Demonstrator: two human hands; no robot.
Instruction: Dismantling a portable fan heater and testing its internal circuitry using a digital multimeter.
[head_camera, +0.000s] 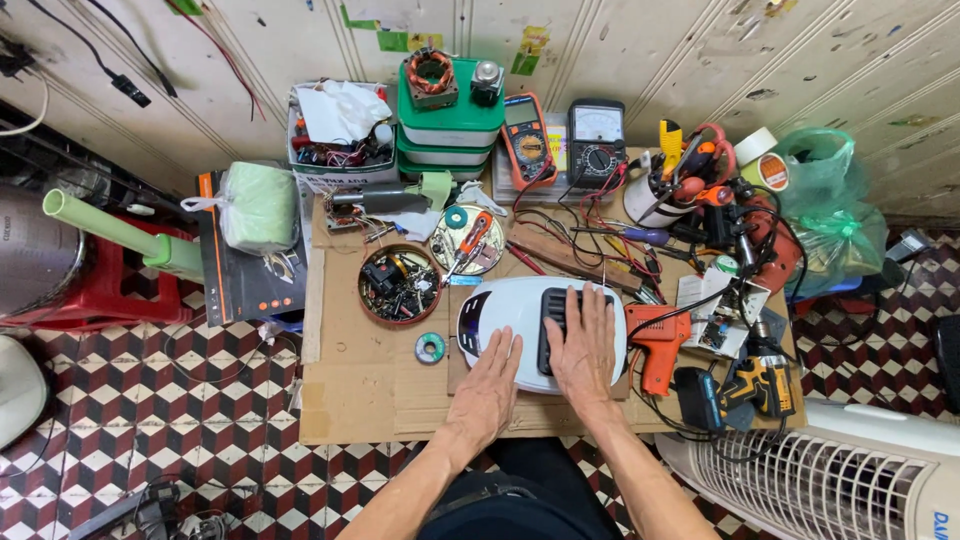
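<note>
A white rounded appliance housing (505, 305) with a dark vent grille lies on the cardboard-covered low table (350, 400). My left hand (488, 385) rests flat on its near left edge, fingers together. My right hand (582, 345) lies flat over the dark grille, fingers spread. Neither hand grips anything. An orange glue gun (657, 340) lies just right of the housing.
A round tin of small parts (400, 284), a solder spool (430, 348), two multimeters (560, 140), green-lidded boxes (450, 120), tangled leads and a yellow-black drill (755, 385) crowd the table. A white fan (830, 480) stands at lower right, a red stool (100, 290) at left.
</note>
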